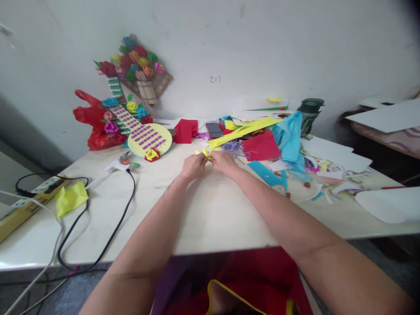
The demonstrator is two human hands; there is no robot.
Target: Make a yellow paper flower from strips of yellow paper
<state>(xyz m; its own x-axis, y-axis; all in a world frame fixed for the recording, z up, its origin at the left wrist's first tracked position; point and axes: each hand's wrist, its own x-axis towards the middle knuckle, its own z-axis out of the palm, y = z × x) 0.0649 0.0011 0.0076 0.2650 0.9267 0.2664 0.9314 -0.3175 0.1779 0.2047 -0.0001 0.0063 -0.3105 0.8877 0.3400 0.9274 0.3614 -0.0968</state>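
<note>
My left hand (194,166) and my right hand (223,162) meet over the middle of the table, fingers closed. Both pinch a small bunched piece of yellow crepe paper (206,152); its lower part is hidden by my fingers. A long yellow paper strip (246,131) runs from near my right hand up to the right, over the pile of scraps. Just beyond my hands lie purple paper shreds (232,148) and a red paper sheet (261,146).
To the left stand a paper-flower guitar (149,140), a red plastic bag (95,127) and a hot glue gun (118,164) with its black cord. A power strip (31,205) lies at the left edge. Blue crepe paper (290,138), white sheets (337,153) and a dark green bottle (310,116) are on the right.
</note>
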